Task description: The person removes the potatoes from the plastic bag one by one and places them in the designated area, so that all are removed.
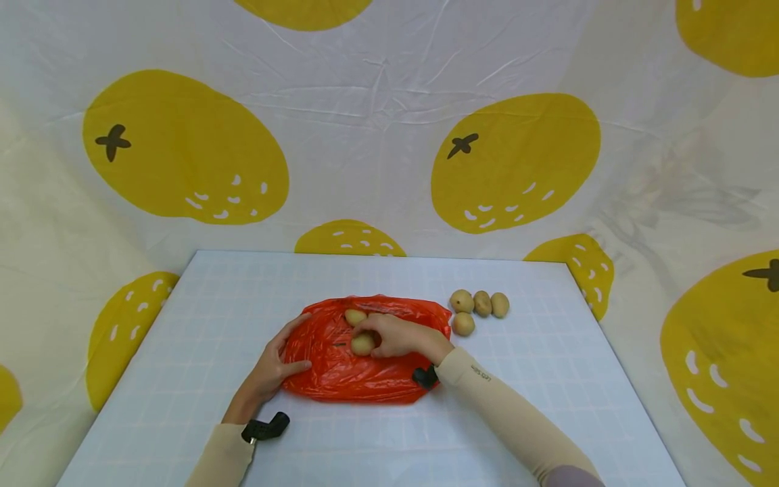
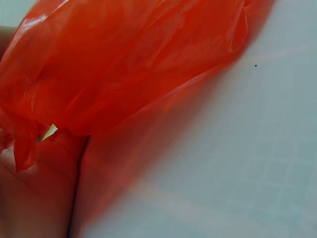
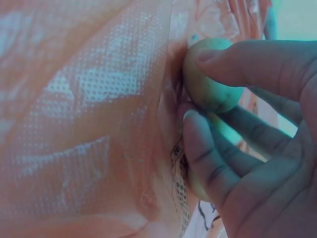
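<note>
A red plastic bag (image 1: 328, 379) lies spread on the table in front of me. My left hand (image 1: 270, 365) holds its left end, thumb on top and fingers at the far side; in the left wrist view, thin red film covers part of that hand (image 2: 39, 193). Over the middle of the bag, my right hand (image 1: 395, 335) pinches a potato (image 1: 362, 345) between thumb and fingers. The right wrist view shows this potato (image 3: 213, 82) between the thumb and the fingers, close to the bag's film (image 3: 99, 124). Another potato (image 1: 354, 316) lies just beyond the hand.
Several potatoes (image 1: 482, 304) sit grouped on the table right of the bag, one of them (image 1: 463, 324) nearest its right edge. The white table (image 1: 517, 406) is bordered by a hanging cloth (image 1: 377, 169) with yellow fruit prints at the back and sides.
</note>
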Motion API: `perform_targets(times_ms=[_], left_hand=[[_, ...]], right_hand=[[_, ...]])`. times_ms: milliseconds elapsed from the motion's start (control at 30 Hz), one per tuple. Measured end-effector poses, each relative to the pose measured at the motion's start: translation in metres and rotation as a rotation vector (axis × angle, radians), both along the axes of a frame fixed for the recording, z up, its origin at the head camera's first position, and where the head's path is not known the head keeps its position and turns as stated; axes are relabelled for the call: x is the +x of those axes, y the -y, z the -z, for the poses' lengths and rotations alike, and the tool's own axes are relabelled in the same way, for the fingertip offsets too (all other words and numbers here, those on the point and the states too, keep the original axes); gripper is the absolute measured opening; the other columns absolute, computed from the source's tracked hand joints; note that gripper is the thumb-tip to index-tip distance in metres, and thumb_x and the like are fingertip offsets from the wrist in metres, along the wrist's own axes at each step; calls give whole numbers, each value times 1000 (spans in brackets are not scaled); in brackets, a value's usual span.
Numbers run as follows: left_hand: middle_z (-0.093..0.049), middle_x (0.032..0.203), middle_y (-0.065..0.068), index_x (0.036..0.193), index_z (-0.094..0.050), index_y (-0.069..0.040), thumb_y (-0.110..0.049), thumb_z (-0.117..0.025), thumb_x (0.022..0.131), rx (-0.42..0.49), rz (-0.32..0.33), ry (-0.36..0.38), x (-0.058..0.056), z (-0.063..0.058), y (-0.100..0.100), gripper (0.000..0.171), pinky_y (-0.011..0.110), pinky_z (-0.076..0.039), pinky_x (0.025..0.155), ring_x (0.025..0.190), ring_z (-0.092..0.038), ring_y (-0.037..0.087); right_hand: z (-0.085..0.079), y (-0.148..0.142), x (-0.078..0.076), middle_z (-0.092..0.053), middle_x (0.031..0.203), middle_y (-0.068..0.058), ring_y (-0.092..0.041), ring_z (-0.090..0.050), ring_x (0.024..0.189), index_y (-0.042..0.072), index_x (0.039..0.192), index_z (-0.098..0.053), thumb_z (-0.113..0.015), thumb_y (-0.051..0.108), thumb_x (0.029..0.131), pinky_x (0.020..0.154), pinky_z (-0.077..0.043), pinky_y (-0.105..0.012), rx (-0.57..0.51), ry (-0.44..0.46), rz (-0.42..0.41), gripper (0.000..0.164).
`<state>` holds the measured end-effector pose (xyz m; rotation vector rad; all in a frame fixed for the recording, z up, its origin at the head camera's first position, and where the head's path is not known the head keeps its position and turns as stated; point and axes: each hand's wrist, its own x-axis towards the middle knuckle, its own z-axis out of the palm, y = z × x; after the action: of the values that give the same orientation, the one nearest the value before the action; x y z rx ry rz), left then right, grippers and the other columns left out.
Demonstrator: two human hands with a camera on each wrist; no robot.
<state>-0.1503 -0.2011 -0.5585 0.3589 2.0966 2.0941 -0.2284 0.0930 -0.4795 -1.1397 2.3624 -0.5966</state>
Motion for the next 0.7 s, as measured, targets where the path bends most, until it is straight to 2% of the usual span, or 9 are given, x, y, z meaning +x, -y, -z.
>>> perform_targets(times_ms=[200,533,700], left_hand=[[-19,172,11,164,-26,-16,1,-79,81,-6,-19,16,0,1,0,100,17,-47,104,143,-35,3],[-17,172,14,164,-24,-14,2,-78,81,-20,-14,-3,-1,0,0,101,15,-44,105,153,-23,36],[-17,172,12,165,-24,-16,1,-79,80,-38,-20,6,-1,0,0,103,13,-43,105,155,-19,41]], right_hand=[[0,0,-1,-62,133,-3,-16,-55,112,19,136,-66,-74,8,91,100,-49,-28,-1,16,-2,46],[1,2,-2,-63,129,-1,-13,-55,107,19,134,-67,-76,11,92,95,-49,-25,-3,29,-6,44],[2,2,-2,-64,125,3,-11,-55,105,19,129,-69,-77,12,91,93,-49,-23,-20,43,-9,40]])
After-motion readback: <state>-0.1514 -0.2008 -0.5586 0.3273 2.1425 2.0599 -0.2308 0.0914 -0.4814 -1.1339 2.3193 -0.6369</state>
